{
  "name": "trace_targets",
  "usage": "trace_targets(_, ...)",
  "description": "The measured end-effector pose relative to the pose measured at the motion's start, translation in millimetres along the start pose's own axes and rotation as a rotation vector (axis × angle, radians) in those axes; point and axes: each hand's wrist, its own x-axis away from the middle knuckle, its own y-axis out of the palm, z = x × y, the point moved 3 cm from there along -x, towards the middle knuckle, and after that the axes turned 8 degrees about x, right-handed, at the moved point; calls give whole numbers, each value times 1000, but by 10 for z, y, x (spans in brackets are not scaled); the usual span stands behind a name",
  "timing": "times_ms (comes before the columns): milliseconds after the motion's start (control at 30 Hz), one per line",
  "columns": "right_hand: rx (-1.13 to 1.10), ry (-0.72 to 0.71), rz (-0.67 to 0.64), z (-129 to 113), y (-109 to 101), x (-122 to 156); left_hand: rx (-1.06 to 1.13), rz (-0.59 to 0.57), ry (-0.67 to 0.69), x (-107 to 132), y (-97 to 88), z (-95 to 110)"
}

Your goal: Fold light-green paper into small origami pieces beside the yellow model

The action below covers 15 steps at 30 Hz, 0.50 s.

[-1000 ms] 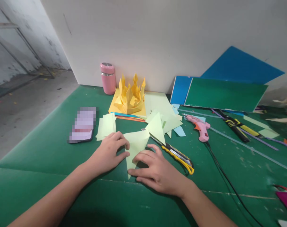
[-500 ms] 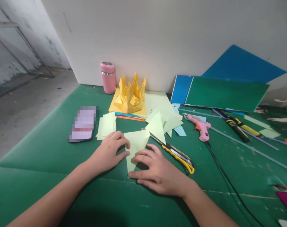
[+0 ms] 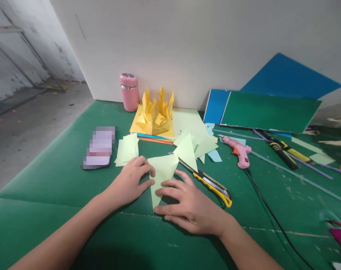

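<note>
Right of green paper (image 3: pixel 163 169), utility knife (image 3: pixel 212 183), scraps (image 3: pixel 200 144)

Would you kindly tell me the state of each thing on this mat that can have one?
Green paper, folded to a point, flat under both hands.
Left hand, fingertips pressing the paper's left edge.
Right hand, spread flat on the paper.
Knife, lying flat, blade seemingly out.
Glue gun, on its side, cord attached.
Bottle, upright, capped.
Yellow paper crown, folded, standing.
</note>
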Motion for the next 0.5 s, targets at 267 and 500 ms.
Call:
trace_targets(267, -44, 20, -81, -17, -12, -14, 4, -2, -6, -3, 1, -10)
trace_targets(500, -31, 33, -98, -47, -39, -25, 0, -3, -10, -2, -7, 4)
